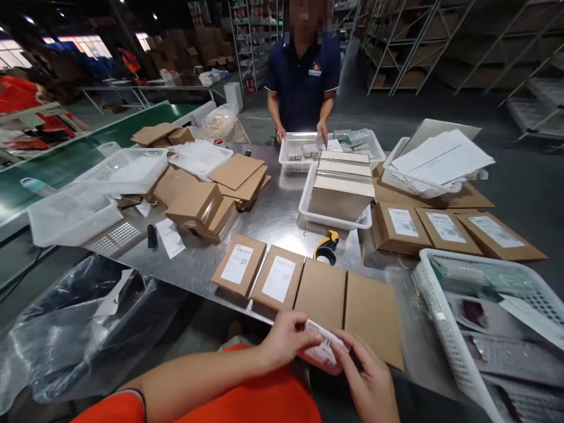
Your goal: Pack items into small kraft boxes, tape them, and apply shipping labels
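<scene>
My left hand and my right hand meet at the table's near edge. Between them they hold a small white printed label, pinched by thumbs and fingers; whether it is one label or a stack I cannot tell. Just beyond my hands, a row of flat brown cardboard boxes lies on the metal table. The two left boxes, including a labelled box, carry white labels. The two right ones, including a plain box, show bare tops. A yellow and black tape dispenser lies behind the row.
Behind sits a white basket of upright boxes. Labelled boxes and a basket of bagged goods are at right. Stacked cardboard and white trays fill the left, above a plastic-lined bin. A co-worker stands opposite, hands at another basket.
</scene>
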The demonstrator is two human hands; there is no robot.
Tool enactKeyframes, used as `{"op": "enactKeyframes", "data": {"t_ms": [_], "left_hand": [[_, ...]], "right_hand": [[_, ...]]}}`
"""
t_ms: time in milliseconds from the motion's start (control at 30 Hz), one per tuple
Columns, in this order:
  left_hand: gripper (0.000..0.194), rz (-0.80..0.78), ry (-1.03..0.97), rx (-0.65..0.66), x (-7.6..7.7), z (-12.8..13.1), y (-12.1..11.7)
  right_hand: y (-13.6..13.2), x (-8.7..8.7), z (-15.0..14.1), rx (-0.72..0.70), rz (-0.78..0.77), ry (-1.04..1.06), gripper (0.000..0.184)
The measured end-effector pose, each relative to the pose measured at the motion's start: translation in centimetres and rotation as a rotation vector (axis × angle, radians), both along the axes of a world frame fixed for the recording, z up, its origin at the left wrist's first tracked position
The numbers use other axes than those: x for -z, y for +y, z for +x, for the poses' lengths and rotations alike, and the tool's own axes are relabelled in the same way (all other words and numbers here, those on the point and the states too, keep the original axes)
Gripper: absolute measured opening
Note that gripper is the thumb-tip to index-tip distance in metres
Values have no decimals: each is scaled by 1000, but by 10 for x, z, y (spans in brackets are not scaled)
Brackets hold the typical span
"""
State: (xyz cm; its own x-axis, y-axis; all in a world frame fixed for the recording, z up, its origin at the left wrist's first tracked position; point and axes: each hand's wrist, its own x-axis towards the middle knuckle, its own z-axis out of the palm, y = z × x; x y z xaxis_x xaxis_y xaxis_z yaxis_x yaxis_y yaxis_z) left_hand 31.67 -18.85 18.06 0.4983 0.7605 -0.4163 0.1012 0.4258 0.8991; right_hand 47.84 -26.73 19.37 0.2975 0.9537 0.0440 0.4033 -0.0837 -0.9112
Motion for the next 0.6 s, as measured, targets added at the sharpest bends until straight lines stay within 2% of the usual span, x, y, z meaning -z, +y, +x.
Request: {"op": "enactKeyframes", "data": {"t_ms": [100, 167, 267, 400, 500, 600], "left_hand": [[48, 15, 26, -9, 17, 7, -4], [54, 38, 55, -75, 35, 11, -9], [58, -88, 107, -190, 72, 16, -25], [49, -332, 108, -267, 114, 15, -53], [44, -353, 76, -302, 126, 9, -63], [35, -338, 93, -230, 126, 4, -65]], "right_hand": [[2, 18, 2, 65, -65, 3, 36], [17, 36, 8, 88, -72, 11, 39], [63, 70, 27, 141, -38, -27, 45], [133, 112, 52, 260, -23, -157, 47], [159, 131, 58, 316, -45, -245, 43], [160, 140, 57, 322, -56, -325, 36]]}}
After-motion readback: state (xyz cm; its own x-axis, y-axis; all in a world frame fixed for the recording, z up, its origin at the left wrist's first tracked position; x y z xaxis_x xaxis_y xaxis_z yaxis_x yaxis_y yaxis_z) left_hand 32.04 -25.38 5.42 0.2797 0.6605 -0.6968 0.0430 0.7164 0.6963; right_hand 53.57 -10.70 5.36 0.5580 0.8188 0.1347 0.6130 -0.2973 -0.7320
